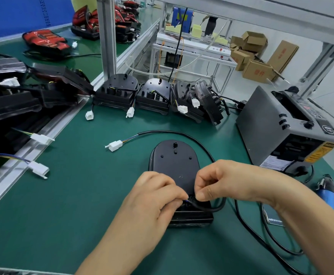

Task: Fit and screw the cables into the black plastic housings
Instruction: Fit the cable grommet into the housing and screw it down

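Step in hand (judged): seating the cable point(211, 210) end in the recess at the near end of the black housing point(177, 167); no screw visible yet

Housing lies flat on the green mat. The cable loops out right of the housing and round its far end, to a white connector point(115, 145) far-left of it

To do well: push the end in square, allow slack in the loop, avoid nipping the thin coloured wires

Left hand point(152, 197): fingers curled, thumb and forefinger pinching the cable tip over the housing's near end

Right hand point(227, 181): curled, pinching the cable just right of that pinch
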The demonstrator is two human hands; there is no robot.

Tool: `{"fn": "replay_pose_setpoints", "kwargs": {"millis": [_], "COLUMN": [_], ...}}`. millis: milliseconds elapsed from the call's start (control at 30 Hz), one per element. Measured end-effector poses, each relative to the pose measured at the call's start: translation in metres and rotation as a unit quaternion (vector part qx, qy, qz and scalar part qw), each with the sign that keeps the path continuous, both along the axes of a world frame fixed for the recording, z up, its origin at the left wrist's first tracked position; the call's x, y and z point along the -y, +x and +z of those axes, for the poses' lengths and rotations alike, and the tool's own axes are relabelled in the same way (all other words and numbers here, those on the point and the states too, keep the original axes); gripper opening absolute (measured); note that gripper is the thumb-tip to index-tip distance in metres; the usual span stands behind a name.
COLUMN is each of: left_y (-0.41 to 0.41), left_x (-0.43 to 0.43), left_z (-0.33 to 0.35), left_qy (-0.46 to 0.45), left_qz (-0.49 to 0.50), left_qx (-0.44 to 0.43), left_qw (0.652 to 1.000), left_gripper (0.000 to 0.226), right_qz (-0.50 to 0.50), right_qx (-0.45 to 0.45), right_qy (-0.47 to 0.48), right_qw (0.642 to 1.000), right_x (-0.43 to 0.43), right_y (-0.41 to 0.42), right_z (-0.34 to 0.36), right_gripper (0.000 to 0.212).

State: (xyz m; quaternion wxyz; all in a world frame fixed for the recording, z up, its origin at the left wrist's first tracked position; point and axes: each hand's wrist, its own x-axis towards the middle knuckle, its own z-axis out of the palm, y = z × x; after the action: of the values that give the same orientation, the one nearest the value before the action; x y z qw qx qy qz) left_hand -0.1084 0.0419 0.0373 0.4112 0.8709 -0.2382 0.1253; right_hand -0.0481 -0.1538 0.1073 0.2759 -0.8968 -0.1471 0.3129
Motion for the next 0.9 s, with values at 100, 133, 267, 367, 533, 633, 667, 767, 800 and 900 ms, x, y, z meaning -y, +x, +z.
{"fn": "replay_pose_setpoints", "kwargs": {"millis": [100, 133, 267, 367, 533, 633, 667, 767, 800, 900], "left_y": [0.001, 0.001, 0.000, 0.000, -0.001, -0.002, -0.002, -0.002, -0.001, -0.001], "left_x": [0.000, -0.001, 0.000, 0.000, 0.000, 0.000, 0.000, 0.001, 0.001, 0.002], "left_z": [0.000, 0.000, -0.001, -0.001, -0.001, -0.002, -0.003, -0.002, -0.001, -0.001], "left_qy": [0.005, 0.006, 0.005, 0.004, 0.004, 0.001, 0.000, 0.005, 0.004, 0.002], "left_qz": [-0.002, -0.002, 0.001, 0.003, 0.006, 0.010, 0.010, 0.010, 0.011, 0.017], "left_qx": [0.002, 0.001, -0.005, -0.007, -0.006, -0.007, -0.008, -0.009, -0.010, -0.008], "left_qw": [1.000, 1.000, 1.000, 1.000, 1.000, 1.000, 1.000, 1.000, 1.000, 1.000], "left_gripper": [0.015, 0.014, 0.015, 0.016, 0.016, 0.016, 0.016, 0.016, 0.016, 0.014], "right_qz": [0.000, 0.000, 0.022, 0.037, 0.055, 0.073, 0.081, 0.107, 0.115, 0.131], "right_qx": [0.010, 0.012, 0.014, 0.007, -0.003, -0.012, -0.014, -0.024, -0.027, -0.032], "right_qy": [-0.016, -0.019, -0.045, -0.043, -0.051, -0.079, -0.092, -0.139, -0.157, -0.192], "right_qw": [1.000, 1.000, 0.999, 0.998, 0.997, 0.994, 0.992, 0.984, 0.981, 0.972], "right_x": [-0.002, -0.002, -0.005, -0.005, -0.007, -0.011, -0.013, -0.021, -0.023, -0.029], "right_y": [0.002, 0.003, 0.005, 0.008, 0.012, 0.017, 0.019, 0.025, 0.027, 0.030], "right_z": [0.000, 0.000, 0.002, 0.004, 0.005, 0.007, 0.009, 0.016, 0.018, 0.020], "right_gripper": [0.014, 0.014, 0.013, 0.014, 0.015, 0.015, 0.014, 0.013, 0.015, 0.016]}}
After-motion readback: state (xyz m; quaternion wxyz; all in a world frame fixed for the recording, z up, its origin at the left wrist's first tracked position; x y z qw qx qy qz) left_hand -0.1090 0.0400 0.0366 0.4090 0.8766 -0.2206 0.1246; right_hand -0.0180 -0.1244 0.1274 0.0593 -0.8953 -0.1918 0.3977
